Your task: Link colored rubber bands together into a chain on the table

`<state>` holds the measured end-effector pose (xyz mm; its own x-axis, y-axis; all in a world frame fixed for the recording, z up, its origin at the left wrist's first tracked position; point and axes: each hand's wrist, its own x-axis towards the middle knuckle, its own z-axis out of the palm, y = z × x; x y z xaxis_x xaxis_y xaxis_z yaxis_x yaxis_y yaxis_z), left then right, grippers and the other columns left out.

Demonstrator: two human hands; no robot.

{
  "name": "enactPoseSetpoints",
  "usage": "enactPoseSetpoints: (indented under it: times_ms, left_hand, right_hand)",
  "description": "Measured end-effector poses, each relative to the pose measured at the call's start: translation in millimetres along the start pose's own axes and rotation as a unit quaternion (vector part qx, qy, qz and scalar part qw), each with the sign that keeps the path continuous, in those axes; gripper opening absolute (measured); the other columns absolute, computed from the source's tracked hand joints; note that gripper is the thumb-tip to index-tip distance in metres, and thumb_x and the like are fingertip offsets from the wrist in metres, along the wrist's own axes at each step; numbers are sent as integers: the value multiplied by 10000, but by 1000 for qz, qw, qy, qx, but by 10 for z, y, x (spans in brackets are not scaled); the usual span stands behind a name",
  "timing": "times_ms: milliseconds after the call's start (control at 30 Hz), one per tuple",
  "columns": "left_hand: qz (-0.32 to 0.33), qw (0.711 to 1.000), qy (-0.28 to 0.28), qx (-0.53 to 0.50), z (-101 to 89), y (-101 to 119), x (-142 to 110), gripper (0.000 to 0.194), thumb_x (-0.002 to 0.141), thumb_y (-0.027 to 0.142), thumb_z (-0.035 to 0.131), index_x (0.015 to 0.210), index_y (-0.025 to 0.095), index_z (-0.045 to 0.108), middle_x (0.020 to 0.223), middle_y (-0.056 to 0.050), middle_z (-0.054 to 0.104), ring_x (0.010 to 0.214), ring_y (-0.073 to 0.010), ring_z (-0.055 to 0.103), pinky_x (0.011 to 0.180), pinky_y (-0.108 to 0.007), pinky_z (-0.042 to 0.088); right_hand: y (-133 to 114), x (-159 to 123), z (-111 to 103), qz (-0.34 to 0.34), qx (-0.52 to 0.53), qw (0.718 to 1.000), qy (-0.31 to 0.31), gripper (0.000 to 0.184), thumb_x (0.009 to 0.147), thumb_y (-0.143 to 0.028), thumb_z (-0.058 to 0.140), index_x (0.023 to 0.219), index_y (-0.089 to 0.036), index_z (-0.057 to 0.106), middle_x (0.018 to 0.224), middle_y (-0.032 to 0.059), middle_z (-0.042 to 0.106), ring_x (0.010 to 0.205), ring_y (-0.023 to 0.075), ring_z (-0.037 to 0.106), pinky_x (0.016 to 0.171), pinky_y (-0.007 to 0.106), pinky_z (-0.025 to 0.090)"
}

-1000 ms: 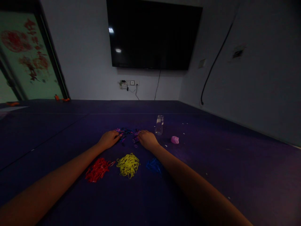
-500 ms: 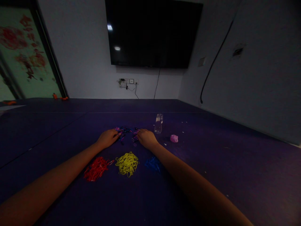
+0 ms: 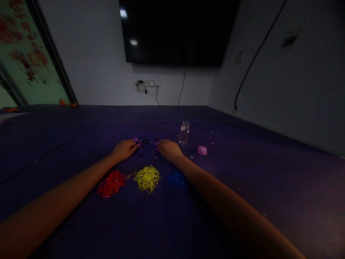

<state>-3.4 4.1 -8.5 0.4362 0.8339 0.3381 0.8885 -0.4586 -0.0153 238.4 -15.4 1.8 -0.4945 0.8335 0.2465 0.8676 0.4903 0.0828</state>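
My left hand (image 3: 125, 149) rests on the purple surface, thumb apart from the fingers, at the left side of a loose spread of mixed dark, purple and pink rubber bands (image 3: 145, 140). On the right side of that spread my right hand (image 3: 169, 149) lies palm down, its fingertips touching more of the bands and partly hidden. Both hands look open. Closer to me are three heaps: red rubber bands (image 3: 113, 183), yellow rubber bands (image 3: 147, 178) and blue rubber bands (image 3: 176, 178), the blue ones partly behind my right forearm.
A clear, open-mouthed bottle (image 3: 184, 133) stands upright beyond my right hand. Right of it lies a crumpled pink lump (image 3: 202, 150), with small white scraps scattered about. The purple surface (image 3: 151, 230) reaches back to a wall with a black television (image 3: 178, 32).
My view has tilted down a little, so the scene sits higher relative to the wall. Both hands stay in the same places beside the mixed bands.
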Motion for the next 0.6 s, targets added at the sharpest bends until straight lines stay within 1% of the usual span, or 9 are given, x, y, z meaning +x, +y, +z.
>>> enactPoseSetpoints:
  times_ms: [233,467,600]
  left_hand:
    - [-6,1000,-3,5,26,-23,9,429,936,418,339,738,175,632,787,-56,665,739,-169,592,639,-257,395]
    - [-9,1000,-12,9,2,-3,15,454,942,425,319,703,175,613,732,-45,654,684,-156,578,589,-252,359]
    - [-11,1000,-3,4,-4,15,10,442,939,416,333,707,172,618,733,-51,655,685,-163,580,592,-254,359]
  right_hand:
    - [3,11,2,3,3,1000,-6,371,957,-261,310,1053,-131,644,1156,146,622,1053,219,573,888,300,426]
    - [-12,-3,-35,8,5,1000,-10,359,954,-264,323,1050,-130,643,1144,140,628,1033,211,580,856,279,437]
    - [-10,-8,-30,4,0,1000,-6,358,951,-258,324,1048,-132,644,1135,141,629,1034,213,580,852,283,440]
